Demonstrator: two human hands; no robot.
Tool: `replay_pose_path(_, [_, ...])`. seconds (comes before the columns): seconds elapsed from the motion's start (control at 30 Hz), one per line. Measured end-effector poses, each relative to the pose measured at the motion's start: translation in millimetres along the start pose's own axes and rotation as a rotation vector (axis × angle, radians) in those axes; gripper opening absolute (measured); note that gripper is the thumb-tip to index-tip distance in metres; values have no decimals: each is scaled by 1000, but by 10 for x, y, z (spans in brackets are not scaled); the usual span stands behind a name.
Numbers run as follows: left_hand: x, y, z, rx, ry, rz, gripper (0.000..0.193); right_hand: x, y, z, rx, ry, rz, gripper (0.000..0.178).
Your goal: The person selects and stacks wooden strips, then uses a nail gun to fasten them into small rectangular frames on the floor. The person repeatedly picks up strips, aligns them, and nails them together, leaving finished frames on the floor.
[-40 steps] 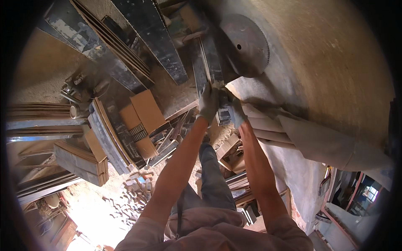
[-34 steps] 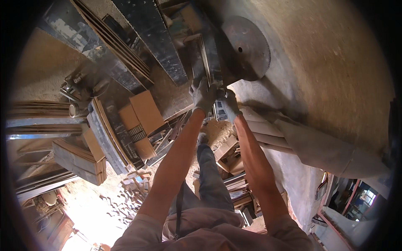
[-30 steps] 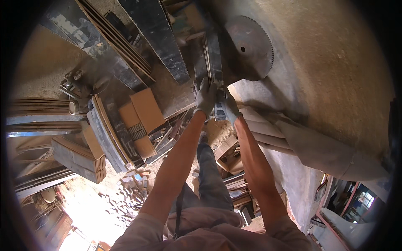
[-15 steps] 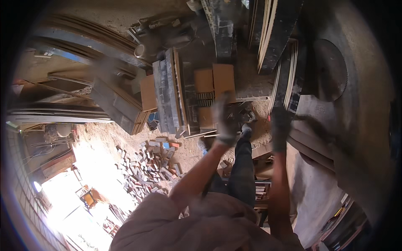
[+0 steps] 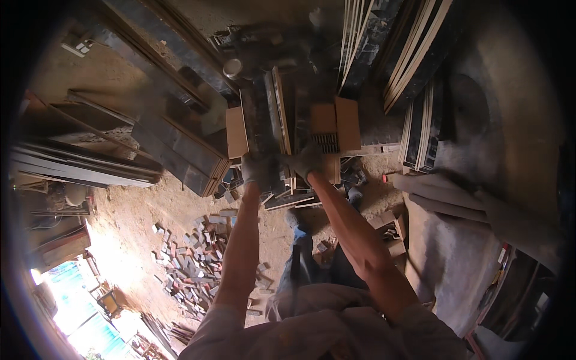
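Note:
My left hand point(image 5: 254, 170), in a grey work glove with a dark palm, is at the near end of a dark board point(image 5: 255, 117). My right hand point(image 5: 307, 163), gloved alike, lies close to its right, at the near end of a set of upright boards point(image 5: 279, 108) with pale edges. The fingers of both hands sink into shadow against the dark wood, so their grip does not show. Just right of my right hand stands an open cardboard box point(image 5: 324, 117) with rows of small dark pieces inside. Another cardboard flap point(image 5: 236, 133) shows left of the boards.
Loose small blocks point(image 5: 195, 264) are heaped on the dusty floor at left. Stacked panels point(image 5: 180, 153) lean beyond them. Tall boards point(image 5: 417, 57) stand at the far right, above grey sacking point(image 5: 447, 195). A round pail point(image 5: 232, 68) sits at the back.
Both hands have moved left onto the boards; they were apart, right of them, the right one far off by the tall boards. The view has shifted, and the boards now stand differently.

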State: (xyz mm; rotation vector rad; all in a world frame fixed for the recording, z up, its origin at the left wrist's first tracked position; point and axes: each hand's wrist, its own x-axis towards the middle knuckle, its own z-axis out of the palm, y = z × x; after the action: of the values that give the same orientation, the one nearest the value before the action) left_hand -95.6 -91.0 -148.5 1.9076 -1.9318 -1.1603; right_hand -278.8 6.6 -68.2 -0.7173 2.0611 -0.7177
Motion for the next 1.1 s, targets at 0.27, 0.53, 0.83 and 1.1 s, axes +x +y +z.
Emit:
replay_pose_path(0.27, [-334, 619, -60, 128, -29, 105, 34, 250, 462, 502, -58, 320, -76, 108])
replay_pose_path(0.53, [-252, 220, 218, -141, 29, 279, 44, 188, 438, 211, 212, -84, -77, 91])
replay_pose_path(0.83, [-142, 480, 329, -339, -225, 397, 36, -59, 268, 348, 99, 277, -295, 69])
replay_pose_path(1.1, [190, 480, 47, -437, -425, 138, 41, -31, 328, 273, 527, -53, -263, 52])
